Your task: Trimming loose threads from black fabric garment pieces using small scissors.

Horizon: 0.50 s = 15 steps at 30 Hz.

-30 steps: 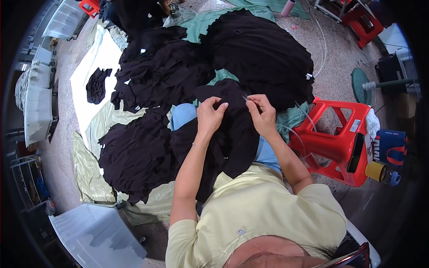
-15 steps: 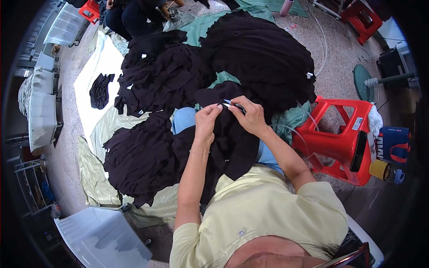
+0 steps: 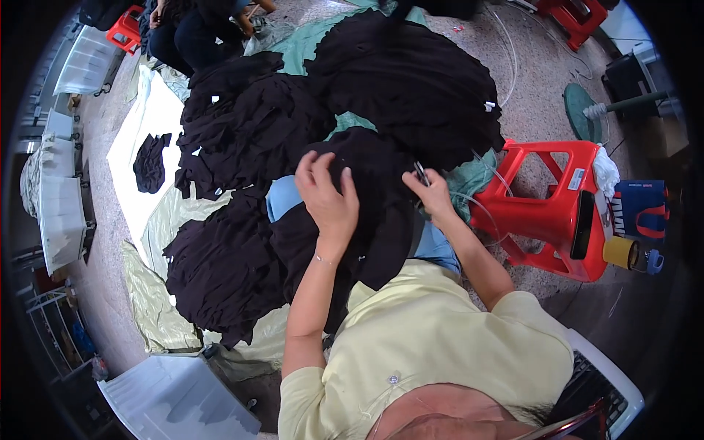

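Observation:
Spread across my lap is a black garment (image 3: 378,231), its cloth reaching forward between my hands. Above its left part my left hand (image 3: 331,205) is raised with the fingers apart and nothing in them. My right hand (image 3: 435,198) is closed round small thread snips (image 3: 422,174), at the garment's right side. The snips point upward, and their blades are partly hidden and hard to make out. A bit of blue cloth (image 3: 282,196) shows left of my left hand.
Heaps of black garments lie ahead (image 3: 403,81), ahead left (image 3: 257,117) and at my left (image 3: 220,271). On the right stands a red stool (image 3: 546,213) with a phone (image 3: 581,226) on its side. White bins (image 3: 172,396) stand at left. Another person (image 3: 194,37) sits far left.
My hands have come apart from where they met over the cloth. The left has let go and spread its fingers; the right has moved right with the snips. The view has shifted slightly.

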Each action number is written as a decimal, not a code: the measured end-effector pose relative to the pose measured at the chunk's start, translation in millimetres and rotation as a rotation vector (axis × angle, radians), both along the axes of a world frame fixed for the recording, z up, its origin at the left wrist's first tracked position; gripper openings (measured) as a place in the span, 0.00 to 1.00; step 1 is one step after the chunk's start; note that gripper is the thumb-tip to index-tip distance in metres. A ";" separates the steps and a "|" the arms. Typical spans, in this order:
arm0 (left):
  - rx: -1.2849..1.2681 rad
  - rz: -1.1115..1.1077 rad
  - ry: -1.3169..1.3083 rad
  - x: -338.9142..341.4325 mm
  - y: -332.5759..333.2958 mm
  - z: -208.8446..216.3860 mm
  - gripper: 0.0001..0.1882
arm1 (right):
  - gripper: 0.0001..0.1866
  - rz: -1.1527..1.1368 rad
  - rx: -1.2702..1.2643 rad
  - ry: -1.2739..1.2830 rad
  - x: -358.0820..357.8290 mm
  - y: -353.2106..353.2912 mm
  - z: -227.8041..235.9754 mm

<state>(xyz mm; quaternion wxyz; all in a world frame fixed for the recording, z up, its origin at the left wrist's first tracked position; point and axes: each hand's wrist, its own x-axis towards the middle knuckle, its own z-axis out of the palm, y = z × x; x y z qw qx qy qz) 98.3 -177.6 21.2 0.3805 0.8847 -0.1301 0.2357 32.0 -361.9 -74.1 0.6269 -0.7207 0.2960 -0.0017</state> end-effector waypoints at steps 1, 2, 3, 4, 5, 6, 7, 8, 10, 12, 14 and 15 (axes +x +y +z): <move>0.037 -0.053 -0.043 -7.2 -2.6 4.0 0.12 | 0.20 0.033 0.255 0.130 -10.4 -7.1 5.3; 0.091 -0.219 0.015 -19.9 -1.5 6.4 0.14 | 0.19 0.077 0.512 0.261 -15.7 -6.1 25.4; 0.107 -0.282 0.192 -39.8 -5.1 6.7 0.17 | 0.19 0.063 0.611 0.205 -19.2 -0.3 23.6; 0.156 -0.310 0.413 -56.6 -9.9 10.3 0.26 | 0.17 0.044 0.635 0.144 -22.4 4.2 26.2; 0.247 -0.306 0.584 -67.4 -14.8 14.6 0.36 | 0.16 0.044 0.664 0.084 -21.0 9.8 32.8; 0.255 -0.306 0.507 -72.5 -18.5 8.7 0.41 | 0.13 0.048 0.655 0.095 -14.9 15.1 47.5; 0.293 -0.311 0.626 -73.8 -23.1 6.0 0.42 | 0.11 0.030 0.705 0.108 -14.5 15.1 52.7; 0.237 -0.298 0.622 -73.4 -27.0 -0.3 0.37 | 0.08 0.080 0.765 0.058 -14.8 8.9 38.1; -0.071 -0.258 0.654 -75.3 -20.3 -26.5 0.20 | 0.09 0.076 0.686 0.003 -11.4 16.6 63.6; -0.333 -0.270 0.670 -68.9 6.5 -3.8 0.09 | 0.08 0.101 0.632 -0.103 -12.0 13.2 76.5; -0.539 -0.270 0.671 -63.7 64.6 33.0 0.11 | 0.08 0.033 0.520 -0.129 -8.1 2.8 69.7; -0.622 -0.147 0.732 -65.4 104.7 65.0 0.10 | 0.07 0.012 0.494 -0.124 -4.4 -0.4 70.0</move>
